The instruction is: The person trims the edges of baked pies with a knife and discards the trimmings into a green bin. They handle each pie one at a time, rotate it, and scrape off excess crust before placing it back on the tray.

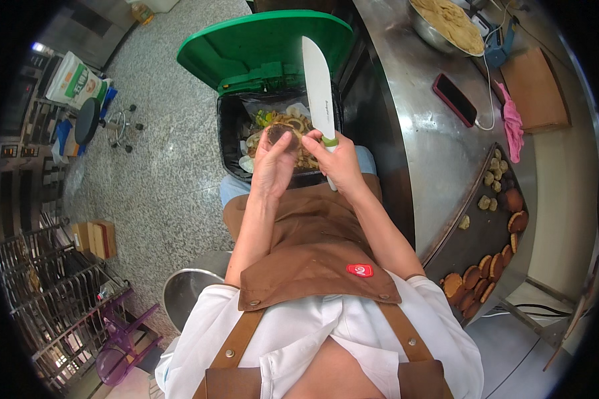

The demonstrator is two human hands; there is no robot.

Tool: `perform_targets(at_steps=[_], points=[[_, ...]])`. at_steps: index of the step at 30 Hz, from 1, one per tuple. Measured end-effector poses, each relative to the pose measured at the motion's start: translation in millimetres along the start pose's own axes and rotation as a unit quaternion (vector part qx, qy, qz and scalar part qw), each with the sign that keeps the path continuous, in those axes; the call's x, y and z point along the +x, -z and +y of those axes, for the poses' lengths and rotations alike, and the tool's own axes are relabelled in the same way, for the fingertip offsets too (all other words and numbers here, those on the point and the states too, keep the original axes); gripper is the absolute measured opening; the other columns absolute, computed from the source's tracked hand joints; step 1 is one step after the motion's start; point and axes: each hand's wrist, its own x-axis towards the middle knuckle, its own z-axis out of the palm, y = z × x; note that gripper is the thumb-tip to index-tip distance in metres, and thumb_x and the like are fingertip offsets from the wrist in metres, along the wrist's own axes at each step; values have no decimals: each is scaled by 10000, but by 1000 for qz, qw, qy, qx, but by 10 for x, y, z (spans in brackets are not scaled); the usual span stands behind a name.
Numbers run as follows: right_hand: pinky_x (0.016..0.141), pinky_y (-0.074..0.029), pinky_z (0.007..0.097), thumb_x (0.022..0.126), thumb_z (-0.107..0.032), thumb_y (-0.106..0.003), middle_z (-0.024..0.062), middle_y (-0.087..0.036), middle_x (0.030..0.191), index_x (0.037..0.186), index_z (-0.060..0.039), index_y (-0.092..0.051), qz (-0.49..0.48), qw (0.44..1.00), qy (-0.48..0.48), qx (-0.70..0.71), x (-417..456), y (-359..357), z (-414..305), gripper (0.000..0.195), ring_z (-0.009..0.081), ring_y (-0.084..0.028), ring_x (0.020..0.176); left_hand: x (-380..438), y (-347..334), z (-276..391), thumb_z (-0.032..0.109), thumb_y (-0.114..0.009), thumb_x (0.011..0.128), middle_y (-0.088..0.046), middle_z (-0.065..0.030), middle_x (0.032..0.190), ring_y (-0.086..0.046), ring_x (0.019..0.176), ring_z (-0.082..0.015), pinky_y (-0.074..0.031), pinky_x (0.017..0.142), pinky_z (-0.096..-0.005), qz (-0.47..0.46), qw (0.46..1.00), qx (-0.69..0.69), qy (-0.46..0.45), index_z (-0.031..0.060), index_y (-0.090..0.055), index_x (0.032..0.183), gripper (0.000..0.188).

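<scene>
My left hand [274,167] holds a dark brown, round piece of pastry [283,134] between thumb and fingers. In my right hand [343,162] is a large knife [320,95] with a white blade and a white-and-green handle. Its blade points up and away from me. The right thumb and index finger reach to the pastry's right edge; whether they touch it is hard to tell. Both hands are above a waste bin lined with a black bag [228,144], between my knees. Food scraps [307,160] fill it, and its green lid [264,47] stands raised behind.
To the right, a steel worktop [404,95] bears a bowl of dough [449,25], a phone [455,99] on a cable, a pink cloth [512,124] and a baking tray [459,249] with round pastries and small lumps. A wheeled stool [88,127] and a metal bowl [182,289] are to the left.
</scene>
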Motion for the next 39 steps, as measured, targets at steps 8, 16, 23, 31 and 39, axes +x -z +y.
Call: perform_targets(at_steps=[8, 16, 23, 31, 39], points=[[433, -289, 190, 926, -155, -706, -79, -533, 667, 989, -44, -648, 3, 999, 44, 12, 31, -42, 75, 140, -13, -398, 505, -32, -86, 20, 57, -650, 932, -673, -52, 1079, -635, 1026, -180, -470, 976, -349, -11, 1000, 5, 24, 75, -562, 1163, 248], [465, -302, 188, 939, -141, -686, -78, -547, 702, 990, -33, -654, -1, 999, 42, 24, -9, -46, -41, 124, -14, -410, 543, -63, -164, 19, 125, -652, 947, -667, -67, 1158, -622, 1120, -228, -453, 997, -379, -40, 998, 0, 47, 84, -555, 1257, 327], [619, -420, 196, 925, -98, -676, -47, -589, 790, 943, -13, -633, 0, 999, 34, 20, -42, -49, -119, 97, 23, -511, 703, -89, -172, -2, 137, -649, 950, -667, -35, 1170, -602, 1141, -186, -426, 1008, -390, -23, 998, -9, 64, 124, -564, 1249, 312], [565, -392, 199, 902, -76, -674, -62, -552, 724, 894, -23, -629, 26, 999, -2, 48, -50, -62, -151, 70, 17, -474, 637, -68, -90, -52, 112, -586, 981, -621, -160, 1254, -576, 1203, -258, -421, 1069, -485, -25, 997, -18, 77, 67, -512, 1291, 322], [553, -393, 204, 898, -82, -667, -60, -550, 704, 866, -25, -623, 33, 998, 17, 51, -52, -38, -146, 79, 20, -480, 627, -96, -157, -80, 178, -558, 1009, -604, -135, 1262, -580, 1175, -230, -448, 1025, -434, -5, 996, 9, 85, 83, -481, 1326, 340]])
